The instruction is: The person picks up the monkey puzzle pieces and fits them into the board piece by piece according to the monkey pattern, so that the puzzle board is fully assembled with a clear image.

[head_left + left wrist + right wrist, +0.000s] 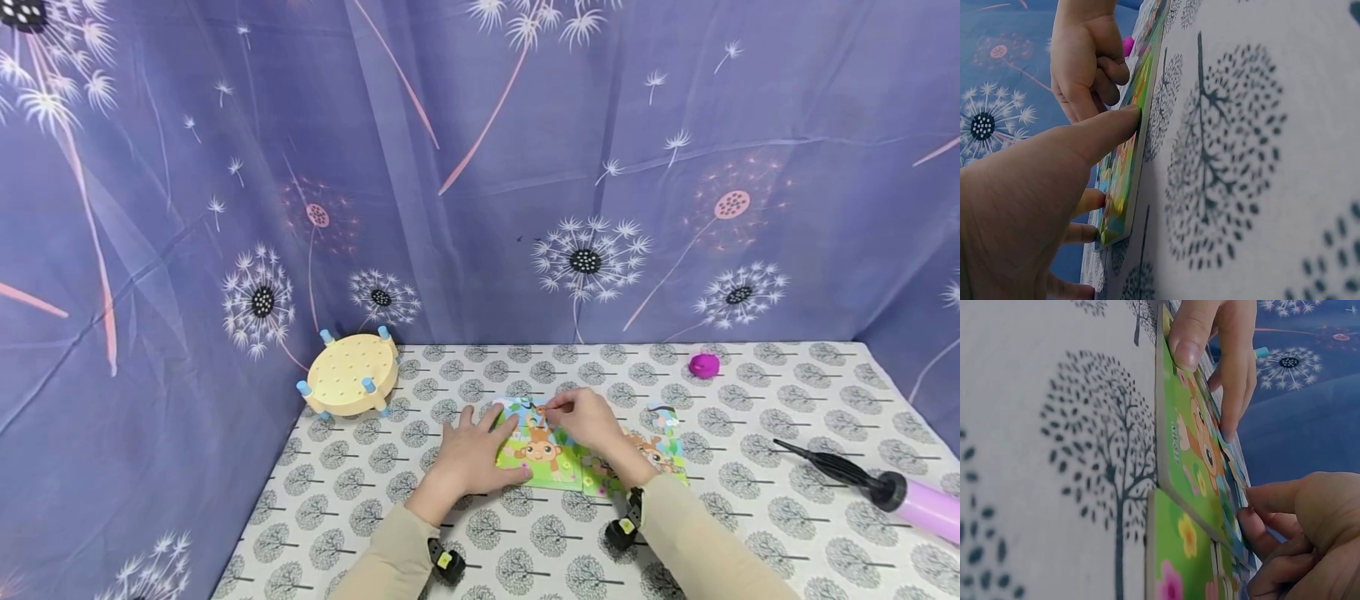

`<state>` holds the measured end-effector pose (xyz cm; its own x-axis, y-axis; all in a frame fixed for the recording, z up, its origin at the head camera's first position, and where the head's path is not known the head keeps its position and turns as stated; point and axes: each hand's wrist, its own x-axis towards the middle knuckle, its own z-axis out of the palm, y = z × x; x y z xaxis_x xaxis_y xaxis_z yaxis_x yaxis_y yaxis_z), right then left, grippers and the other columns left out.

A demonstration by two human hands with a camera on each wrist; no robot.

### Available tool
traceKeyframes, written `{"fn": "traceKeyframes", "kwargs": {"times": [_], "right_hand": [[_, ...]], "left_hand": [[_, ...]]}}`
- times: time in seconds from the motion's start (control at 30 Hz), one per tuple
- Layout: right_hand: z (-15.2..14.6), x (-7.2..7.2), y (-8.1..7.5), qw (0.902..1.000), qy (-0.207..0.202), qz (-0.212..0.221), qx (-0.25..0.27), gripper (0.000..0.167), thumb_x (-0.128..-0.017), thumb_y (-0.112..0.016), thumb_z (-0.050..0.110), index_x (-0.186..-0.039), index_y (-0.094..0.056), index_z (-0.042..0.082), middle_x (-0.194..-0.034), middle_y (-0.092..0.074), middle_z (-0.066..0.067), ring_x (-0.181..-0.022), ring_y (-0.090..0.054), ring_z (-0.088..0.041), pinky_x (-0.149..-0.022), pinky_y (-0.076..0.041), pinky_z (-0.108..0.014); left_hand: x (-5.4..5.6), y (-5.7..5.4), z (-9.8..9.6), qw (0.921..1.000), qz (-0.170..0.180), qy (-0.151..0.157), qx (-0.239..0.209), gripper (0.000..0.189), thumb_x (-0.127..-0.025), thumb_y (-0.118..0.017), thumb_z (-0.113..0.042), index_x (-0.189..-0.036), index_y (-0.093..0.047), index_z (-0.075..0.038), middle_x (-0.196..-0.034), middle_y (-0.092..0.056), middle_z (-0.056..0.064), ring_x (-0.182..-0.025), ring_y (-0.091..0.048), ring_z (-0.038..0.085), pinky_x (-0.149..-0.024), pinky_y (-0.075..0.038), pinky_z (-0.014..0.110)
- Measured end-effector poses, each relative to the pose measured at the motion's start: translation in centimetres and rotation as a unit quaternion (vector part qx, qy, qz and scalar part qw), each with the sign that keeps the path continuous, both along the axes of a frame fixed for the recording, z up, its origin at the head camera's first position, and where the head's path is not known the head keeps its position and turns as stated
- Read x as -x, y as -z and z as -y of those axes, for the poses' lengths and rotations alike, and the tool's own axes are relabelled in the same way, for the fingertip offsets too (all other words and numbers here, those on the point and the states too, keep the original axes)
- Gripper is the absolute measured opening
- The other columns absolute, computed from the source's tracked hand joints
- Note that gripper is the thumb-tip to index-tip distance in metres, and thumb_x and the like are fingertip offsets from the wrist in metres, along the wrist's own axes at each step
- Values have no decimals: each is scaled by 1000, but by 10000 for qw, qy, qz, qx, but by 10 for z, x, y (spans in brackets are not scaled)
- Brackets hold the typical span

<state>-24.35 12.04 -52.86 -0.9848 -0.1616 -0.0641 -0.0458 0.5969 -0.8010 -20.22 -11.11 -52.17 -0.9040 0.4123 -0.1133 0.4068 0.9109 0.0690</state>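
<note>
A jigsaw puzzle (558, 473) with a monkey picture on green lies flat on the table. My left hand (471, 454) is spread along its left side, the thumb (1124, 122) resting on the near edge and other fingertips at the far border. Over the upper part of the picture, my right hand (588, 419) pinches a small puzzle piece (1234, 467) between thumb and forefinger, tilted up from the board. A second monkey puzzle (671, 446) adjoins the first on the right, partly hidden under my right wrist.
A yellow board with blue pegs (352, 373) leans at the back left. Toward the back right sits a small magenta object (704, 365). A black and purple hand pump (885, 490) lies at the right. Purple dandelion-print curtains (480, 208) surround the tree-patterned tablecloth (517, 567).
</note>
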Motion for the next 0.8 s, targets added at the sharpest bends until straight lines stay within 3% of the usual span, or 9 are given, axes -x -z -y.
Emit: {"fn": "traceKeyframes", "kwargs": {"times": [0.2,0.3,0.43,0.53,0.73,0.8], "right_hand": [[-11,1,-2,9994,-56,-339,-44,18,-96,-74,17,-111,-78,7,-93,-74,0,-81,-67,-16,-71,-57,-35],[-23,1,-4,9988,-131,-470,-86,22,-97,-73,18,-114,-77,6,-97,-73,-2,-81,-67,-16,-65,-56,-33],[-48,0,-7,9972,-100,-689,-273,24,-96,-74,18,-116,-75,5,-99,-74,-4,-80,-67,-17,-60,-54,-32],[-73,-1,-9,9955,47,-814,-485,25,-96,-74,19,-116,-75,4,-99,-74,-5,-83,-66,-18,-65,-55,-37],[-124,-9,-10,9967,257,-458,-621,34,-98,-73,27,-120,-71,1,-102,-73,-9,-74,-66,-19,-64,-56,-37],[-139,-13,-9,9959,308,-457,-714,36,-98,-74,29,-120,-71,1,-99,-72,-7,-73,-66,-18,-69,-56,-37]], "left_hand": [[1,-1,-1,10000,-27,-27,-27,96,-84,-48,-89,-163,-36,-35,-168,-31,1,-146,-32,51,-106,-33,80],[1,-2,-2,10000,-36,-49,-36,96,-84,-49,-89,-163,-37,-34,-168,-31,1,-146,-32,51,-106,-34,79],[1,-1,-3,10000,-78,-22,-7,96,-85,-49,-87,-163,-37,-32,-168,-32,2,-146,-33,51,-106,-34,79],[1,0,-4,9999,-132,8,-3,95,-86,-48,-87,-163,-37,-31,-168,-32,3,-146,-33,49,-106,-34,79],[0,4,-4,9997,-242,34,-30,95,-87,-47,-86,-162,-38,-30,-167,-34,4,-146,-34,49,-105,-35,79],[0,4,-4,9997,-246,43,-20,95,-87,-47,-86,-162,-38,-29,-167,-34,4,-146,-34,49,-104,-36,79]]}}
